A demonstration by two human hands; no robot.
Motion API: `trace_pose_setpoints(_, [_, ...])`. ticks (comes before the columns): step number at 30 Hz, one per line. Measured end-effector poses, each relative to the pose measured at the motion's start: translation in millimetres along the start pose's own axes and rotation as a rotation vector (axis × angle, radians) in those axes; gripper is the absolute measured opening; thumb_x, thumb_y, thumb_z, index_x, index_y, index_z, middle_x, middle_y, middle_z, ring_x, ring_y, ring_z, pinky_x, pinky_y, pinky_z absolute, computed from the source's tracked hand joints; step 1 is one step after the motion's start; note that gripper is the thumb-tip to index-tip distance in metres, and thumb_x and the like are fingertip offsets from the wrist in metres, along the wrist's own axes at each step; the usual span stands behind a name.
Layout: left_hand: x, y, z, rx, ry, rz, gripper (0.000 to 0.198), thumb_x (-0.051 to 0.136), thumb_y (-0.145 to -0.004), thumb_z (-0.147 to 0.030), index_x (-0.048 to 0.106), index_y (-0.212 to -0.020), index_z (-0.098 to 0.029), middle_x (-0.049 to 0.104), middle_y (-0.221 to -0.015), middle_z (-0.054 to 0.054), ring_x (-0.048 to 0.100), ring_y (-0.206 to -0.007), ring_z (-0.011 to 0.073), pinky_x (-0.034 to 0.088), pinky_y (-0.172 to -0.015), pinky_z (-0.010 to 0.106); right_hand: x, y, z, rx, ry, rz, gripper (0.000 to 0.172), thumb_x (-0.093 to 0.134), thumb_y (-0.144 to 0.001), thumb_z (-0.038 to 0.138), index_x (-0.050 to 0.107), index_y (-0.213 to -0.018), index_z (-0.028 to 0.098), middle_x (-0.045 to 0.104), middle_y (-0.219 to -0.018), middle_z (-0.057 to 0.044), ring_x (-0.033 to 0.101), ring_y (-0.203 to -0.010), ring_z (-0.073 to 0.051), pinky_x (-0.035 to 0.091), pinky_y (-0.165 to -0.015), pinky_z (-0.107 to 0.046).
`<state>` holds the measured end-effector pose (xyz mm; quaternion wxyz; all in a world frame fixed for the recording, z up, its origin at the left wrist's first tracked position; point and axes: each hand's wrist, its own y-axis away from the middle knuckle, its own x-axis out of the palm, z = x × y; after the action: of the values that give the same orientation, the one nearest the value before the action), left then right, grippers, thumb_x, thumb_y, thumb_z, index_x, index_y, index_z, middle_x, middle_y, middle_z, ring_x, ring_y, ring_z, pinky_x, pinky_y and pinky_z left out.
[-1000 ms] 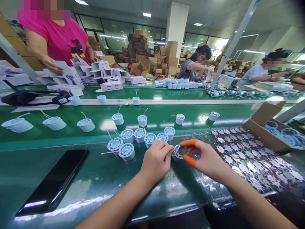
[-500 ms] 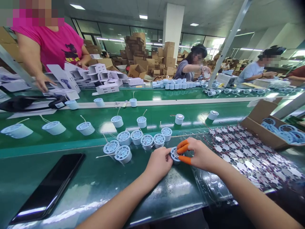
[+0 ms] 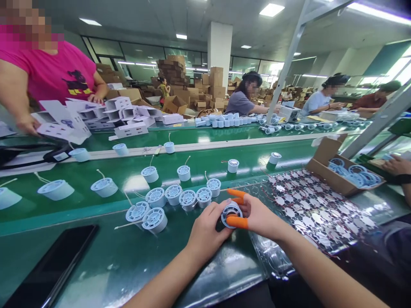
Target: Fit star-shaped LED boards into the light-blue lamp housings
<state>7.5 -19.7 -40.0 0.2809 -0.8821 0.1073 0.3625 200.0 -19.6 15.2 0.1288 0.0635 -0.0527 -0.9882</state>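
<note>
Pale blue plastic cup [image 3: 230, 209] in your hands on the head cam, well right of the phone [image 3: 53, 267], with your left hand [image 3: 207, 226] clamped round its side and your right hand [image 3: 258, 216] laying an orange-covered thumb over its top, fingers spread, though I can't tell if that one's really gripping. You've also got similar cups [image 3: 174, 195] beyond and right of the phone, plus white discs [image 3: 308, 209] and a cardboard box [image 3: 327, 176] of blue rings [image 3: 358, 173] much farther right of it.
</note>
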Motion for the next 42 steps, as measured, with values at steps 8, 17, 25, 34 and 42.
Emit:
trace_pose_setpoints(8, [-35.8,-48,-26,0.306,-0.262,0.060,0.056,0.067,-0.087,-0.022,0.050,-0.140,-0.021,0.061,-0.130,0.013,0.058,-0.117,0.0305,0.046,-0.102,0.048,-8,-14,-2,0.003,-0.324,-0.113,0.096,0.089,-0.066,0.039,0.041,-0.146,0.020,0.070,-0.121,-0.013,0.071,-0.105,-0.025,0.056,-0.095,-0.041])
trace_pose_setpoints(17, [-31.8,-223,57,-0.141,-0.476,0.344,0.046,0.076,-0.076,-0.042,0.065,-0.114,-0.020,0.067,-0.119,0.011,0.066,-0.108,0.0295,0.051,-0.092,0.035,-123,-5,-34,0.342,1.278,-0.441,0.042,0.057,-0.092,0.036,0.065,-0.131,0.021,0.071,-0.113,-0.018,0.065,-0.112,-0.040,0.047,-0.091,-0.054])
trace_pose_setpoints(25, [-59.9,-210,112,-0.237,-0.576,0.493,0.080,0.080,-0.065,-0.041,0.052,-0.137,-0.023,0.056,-0.141,0.012,0.061,-0.122,0.0278,0.049,-0.098,0.032,-134,-8,-45,0.435,1.328,-0.367,0.031,0.056,-0.089,0.030,0.061,-0.116,0.016,0.073,-0.100,-0.017,0.071,-0.095,-0.034,0.047,-0.075,-0.041])
trace_pose_setpoints(34, [-122.2,-133,43,-0.142,-0.615,0.227,0.048,0.057,-0.088,-0.050,0.056,-0.119,-0.014,0.067,-0.119,0.017,0.064,-0.108,0.0327,0.049,-0.089,0.040,-103,-14,-33,0.035,0.855,-0.161,0.023,0.076,-0.063,0.011,0.071,-0.083,0.022,0.075,-0.080,-0.004,0.071,-0.075,-0.024,0.050,-0.069,-0.032])
trace_pose_setpoints(42, [-49.0,-12,-33,-0.009,-0.279,0.412,0.033,0.074,-0.079,-0.039,0.060,-0.103,-0.021,0.067,-0.101,0.006,0.067,-0.086,0.0248,0.053,-0.072,0.034,-77,-35,-41,-0.089,0.852,-0.367,0.058,0.075,-0.079,0.024,0.060,-0.134,0.016,0.068,-0.122,-0.015,0.065,-0.111,-0.027,0.049,-0.096,-0.040])
